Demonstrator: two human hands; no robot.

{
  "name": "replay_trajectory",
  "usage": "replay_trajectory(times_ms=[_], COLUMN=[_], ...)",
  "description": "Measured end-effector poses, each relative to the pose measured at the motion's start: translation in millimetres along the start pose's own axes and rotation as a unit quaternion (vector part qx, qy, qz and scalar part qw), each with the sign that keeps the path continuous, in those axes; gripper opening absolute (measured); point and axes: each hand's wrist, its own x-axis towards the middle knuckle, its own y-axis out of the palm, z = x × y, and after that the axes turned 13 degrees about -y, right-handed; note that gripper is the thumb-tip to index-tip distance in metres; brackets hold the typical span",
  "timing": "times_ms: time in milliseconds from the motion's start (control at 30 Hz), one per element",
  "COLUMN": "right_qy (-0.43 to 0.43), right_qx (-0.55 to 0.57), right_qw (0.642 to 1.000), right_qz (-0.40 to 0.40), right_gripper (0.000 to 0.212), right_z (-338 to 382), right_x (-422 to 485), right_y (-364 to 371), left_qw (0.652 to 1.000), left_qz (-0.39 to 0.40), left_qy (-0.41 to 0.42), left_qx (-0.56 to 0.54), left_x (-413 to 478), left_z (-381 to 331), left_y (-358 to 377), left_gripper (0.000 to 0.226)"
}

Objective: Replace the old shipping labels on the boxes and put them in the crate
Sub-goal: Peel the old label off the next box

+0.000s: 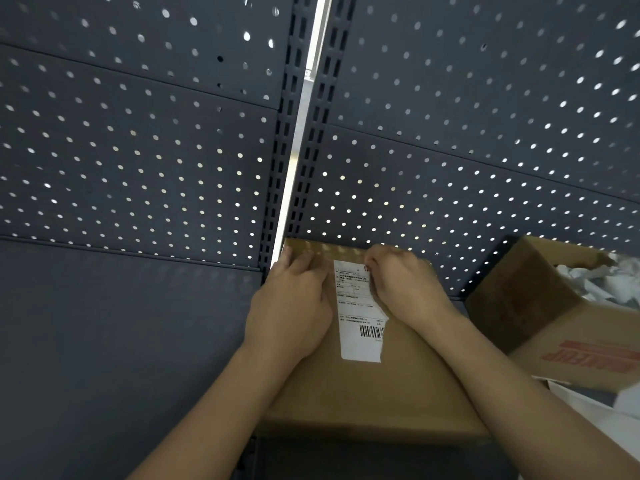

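**Forearms over box; old label not yet off**

Right-hand fingers (pixel 375 261) are curled and pinch the top right corner of the label (pixel 360 317). The right hand (pixel 405 282) sits just beside the label's right edge. Left-hand fingers (pixel 301 261) lie fairly straight and flat, grasping nothing. The left hand (pixel 294 299) presses the box (pixel 381 393) just left of the label, apparently to steady it.

The label lies on the top face of the box, mostly flat. Its lower right edge looks ragged or slightly lifted. The box stands closed against the pegboard (pixel 138 150).

To the right stands a second box (pixel 526 296), open, with red print on its side and crumpled white paper (pixel 595 282) inside. White sheets (pixel 588 417) lie near it at the frame edge; whether they are new labels cannot be told.

Assessment: the work appears to be at an early step, namely peeling the old label. Still outstanding for this box are the full removal, fitting a fresh label and placing it in the crate. No crate is in view.
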Motion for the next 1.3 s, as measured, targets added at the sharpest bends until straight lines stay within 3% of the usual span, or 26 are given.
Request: replay_trajectory(times_ms=[300,433,667,833,1167,1300], right_qy=[-0.035,-0.014,0.062,0.036,0.028,0.023], right_qx=[-0.137,-0.069,0.113,0.126,-0.025,-0.023], right_qw=[0.984,0.994,0.991,0.991,0.998,0.996], right_qz=[0.104,0.089,-0.022,-0.022,0.056,0.084], right_gripper=[0.024,0.021,0.017,0.007,0.013,0.018], right_z=[27.8,21.0,-3.6,-1.7,13.6,15.1], right_x=[3.6,4.2,1.5,-1.2,7.9,6.7], right_y=[-30.3,-24.6,-4.6,-5.6,-13.4,-18.1], left_qw=[1.000,1.000,1.000,1.000,1.000,1.000], left_qz=[0.009,0.012,0.010,0.011,0.012,0.012], left_qy=[-0.005,-0.006,-0.003,-0.004,-0.004,-0.006], left_qx=[0.009,0.007,-0.006,-0.006,-0.011,-0.013], left_x=[0.5,0.1,-1.9,-0.1,1.9,2.2], left_z=[0.2,0.2,-0.7,1.7,2.2,2.9], left_y=[-0.2,-1.5,-3.2,-0.3,0.0,1.4], left_gripper=[0.043,0.046,0.046,0.047,0.045,0.045])
